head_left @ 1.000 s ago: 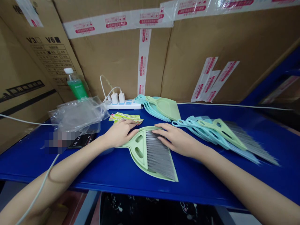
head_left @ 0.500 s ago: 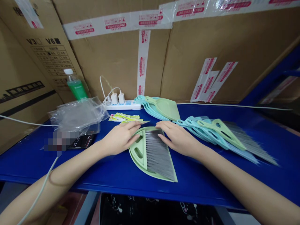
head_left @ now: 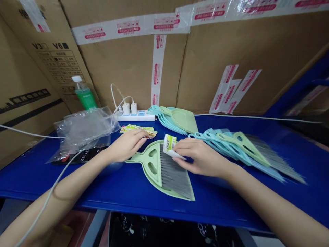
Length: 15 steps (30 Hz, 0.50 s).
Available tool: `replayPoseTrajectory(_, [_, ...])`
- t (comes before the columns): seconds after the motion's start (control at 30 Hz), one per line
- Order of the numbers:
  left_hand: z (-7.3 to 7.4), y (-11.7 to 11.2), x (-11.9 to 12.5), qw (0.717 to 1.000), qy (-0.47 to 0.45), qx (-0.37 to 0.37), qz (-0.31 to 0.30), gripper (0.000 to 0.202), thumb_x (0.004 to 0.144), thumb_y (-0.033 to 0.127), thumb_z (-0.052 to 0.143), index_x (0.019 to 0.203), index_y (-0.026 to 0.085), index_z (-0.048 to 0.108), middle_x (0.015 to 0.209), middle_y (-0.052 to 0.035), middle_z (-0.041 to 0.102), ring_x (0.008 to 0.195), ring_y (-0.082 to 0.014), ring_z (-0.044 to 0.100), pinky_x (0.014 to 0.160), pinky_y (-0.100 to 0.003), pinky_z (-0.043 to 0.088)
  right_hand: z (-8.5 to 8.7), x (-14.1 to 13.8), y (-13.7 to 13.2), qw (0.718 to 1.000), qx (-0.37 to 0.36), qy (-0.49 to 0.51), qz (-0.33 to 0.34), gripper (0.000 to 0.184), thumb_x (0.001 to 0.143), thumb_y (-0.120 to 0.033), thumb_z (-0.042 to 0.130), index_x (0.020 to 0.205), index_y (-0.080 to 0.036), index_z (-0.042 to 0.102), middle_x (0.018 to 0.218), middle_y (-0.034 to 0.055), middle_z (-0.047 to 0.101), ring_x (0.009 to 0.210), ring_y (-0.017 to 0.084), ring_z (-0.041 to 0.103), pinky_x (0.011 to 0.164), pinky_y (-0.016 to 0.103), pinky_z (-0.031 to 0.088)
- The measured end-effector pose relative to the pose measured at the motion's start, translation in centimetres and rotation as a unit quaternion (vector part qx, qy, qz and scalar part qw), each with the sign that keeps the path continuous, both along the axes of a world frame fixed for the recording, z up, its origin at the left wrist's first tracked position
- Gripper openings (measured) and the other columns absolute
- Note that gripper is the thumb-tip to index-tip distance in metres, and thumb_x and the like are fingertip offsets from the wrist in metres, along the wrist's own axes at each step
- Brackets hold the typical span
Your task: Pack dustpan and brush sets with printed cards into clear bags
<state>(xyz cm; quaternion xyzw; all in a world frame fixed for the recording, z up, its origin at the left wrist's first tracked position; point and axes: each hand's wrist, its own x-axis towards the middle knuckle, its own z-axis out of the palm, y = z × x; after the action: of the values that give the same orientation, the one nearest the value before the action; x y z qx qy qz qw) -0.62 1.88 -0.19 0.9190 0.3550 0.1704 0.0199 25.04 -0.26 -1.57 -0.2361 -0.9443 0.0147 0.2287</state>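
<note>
My right hand (head_left: 199, 156) pinches a small green-and-white label card (head_left: 170, 143) between thumb and fingers, above the grey bristles of a hand brush (head_left: 174, 171). The brush lies in a light green dustpan (head_left: 181, 196), handles pointing left. My left hand (head_left: 130, 144) is over the dustpan's handle end, fingers loosely stretched out and the thumb slightly apart. Its fingertips reach the near edge of a fanned pile of label cards (head_left: 151, 133); whether they touch the pile is unclear.
Stacked blue and green dustpans (head_left: 183, 118) lie at the back, and several brushes (head_left: 236, 144) at the right. Clear plastic bags (head_left: 86, 125) partly cover a phone (head_left: 88, 155) at the left. Behind stand a green bottle (head_left: 86, 96), a power strip (head_left: 141, 116) and cardboard boxes (head_left: 123, 61).
The label card has passed from between both hands into my right hand, now tilted upright over the bristles. My left hand has moved left, away from the brush, towards the label pile.
</note>
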Motion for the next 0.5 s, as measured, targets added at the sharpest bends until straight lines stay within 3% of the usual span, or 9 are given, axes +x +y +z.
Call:
replayPoseTrajectory(0.2, [-0.5, 0.91, -0.46, 0.997, 0.041, -0.069, 0.006, 0.053, 0.099, 0.038, 0.016, 0.123, 0.012, 0.055, 0.132, -0.0106, 0.056, 0.123, -0.0186, 0.051, 0.106, -0.039, 0.038, 0.33, -0.14, -0.64, 0.997, -0.07, 0.006, 0.038, 0.022, 0.087, -0.018, 0.044, 0.069, -0.019, 0.055, 0.067, 0.0015, 0.057, 0.063, 0.013, 0.05, 0.061, 0.027, 0.038])
replayPoseTrajectory(0.5, [-0.28, 0.72, -0.34, 0.993, 0.033, -0.113, -0.008, 0.06, 0.098, 0.046, 0.011, 0.113, 0.016, 0.061, 0.126, -0.0086, 0.061, 0.117, -0.0184, 0.056, 0.101, -0.035, 0.042, 0.57, -0.52, -1.07, 0.98, -0.182, 0.02, 0.081, 0.014, 0.083, -0.015, 0.055, 0.071, -0.017, 0.06, 0.067, -0.0001, 0.061, 0.062, 0.011, 0.053, 0.06, 0.024, 0.04])
